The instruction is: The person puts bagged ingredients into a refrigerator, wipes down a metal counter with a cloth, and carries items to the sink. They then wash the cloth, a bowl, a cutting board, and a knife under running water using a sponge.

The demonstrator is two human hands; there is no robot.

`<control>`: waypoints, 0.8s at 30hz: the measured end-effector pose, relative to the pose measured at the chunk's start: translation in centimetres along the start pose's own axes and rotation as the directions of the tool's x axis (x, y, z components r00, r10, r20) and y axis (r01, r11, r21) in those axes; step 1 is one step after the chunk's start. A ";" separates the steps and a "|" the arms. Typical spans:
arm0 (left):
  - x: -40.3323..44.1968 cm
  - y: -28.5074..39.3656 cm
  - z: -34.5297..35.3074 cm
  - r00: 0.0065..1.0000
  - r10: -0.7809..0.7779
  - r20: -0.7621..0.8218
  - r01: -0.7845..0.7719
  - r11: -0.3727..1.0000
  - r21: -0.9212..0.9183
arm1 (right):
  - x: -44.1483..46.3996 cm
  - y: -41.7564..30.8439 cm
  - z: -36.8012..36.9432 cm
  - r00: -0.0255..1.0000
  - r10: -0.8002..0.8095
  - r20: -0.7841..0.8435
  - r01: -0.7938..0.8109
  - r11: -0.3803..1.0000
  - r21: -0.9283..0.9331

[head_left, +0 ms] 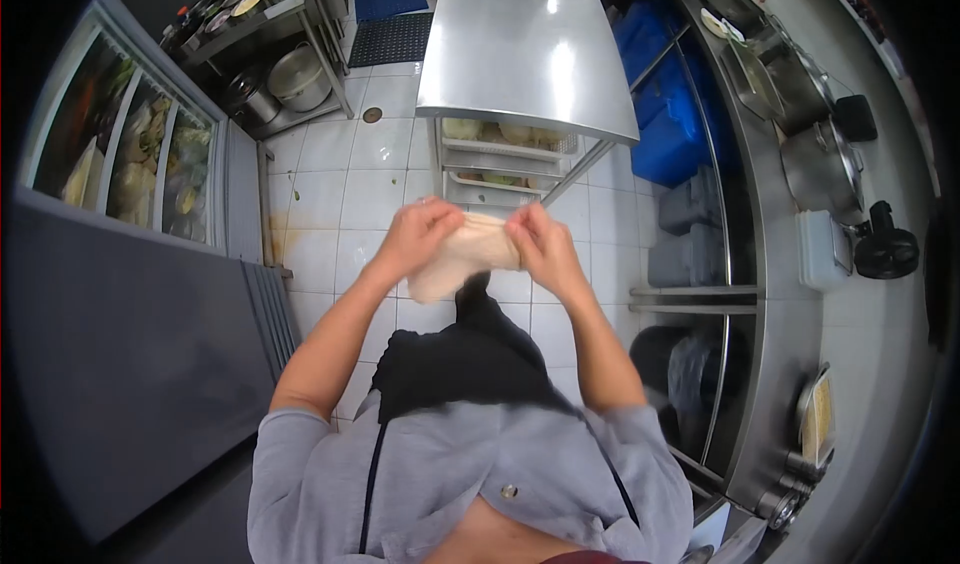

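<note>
A cream, thin, limp latex glove point(480, 249) is stretched between my two hands in front of my waist. My left hand point(418, 239) pinches one side of its gathered upper edge, with thumb and fingers pressed together. On the other side, my right hand point(547, 251) pinches the same edge in a like grip. The glove's loose lower part hangs towards my left and is slightly blurred. Both hands are bare, in the air above the tiled floor point(375, 189), just short of a steel table point(515, 64).
Beneath the steel table are white baskets point(505, 146) of produce. On the left stands a glass-windowed fridge point(120, 254) holding food. Along the right runs a steel counter point(775, 364) with pots point(822, 174), and blue bins point(665, 139) underneath. A rack with containers point(248, 4) stands at the back left.
</note>
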State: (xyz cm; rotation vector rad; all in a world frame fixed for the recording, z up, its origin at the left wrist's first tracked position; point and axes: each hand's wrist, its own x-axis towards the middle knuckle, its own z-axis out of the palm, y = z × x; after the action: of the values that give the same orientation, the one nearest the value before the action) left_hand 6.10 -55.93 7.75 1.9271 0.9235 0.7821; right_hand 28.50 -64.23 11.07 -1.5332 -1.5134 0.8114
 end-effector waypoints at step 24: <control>-4.0 -22.7 -8.7 0.642 -0.691 -0.332 0.766 0.595 0.243 | 31.3 11.8 5.3 0.967 0.093 -0.239 -0.215 0.800 -0.560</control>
State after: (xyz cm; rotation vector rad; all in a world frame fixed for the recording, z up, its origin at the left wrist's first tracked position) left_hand -9.77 -47.12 -8.83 1.5136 1.9506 0.3011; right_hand 31.64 -31.97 1.25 -2.1411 -1.5774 0.2545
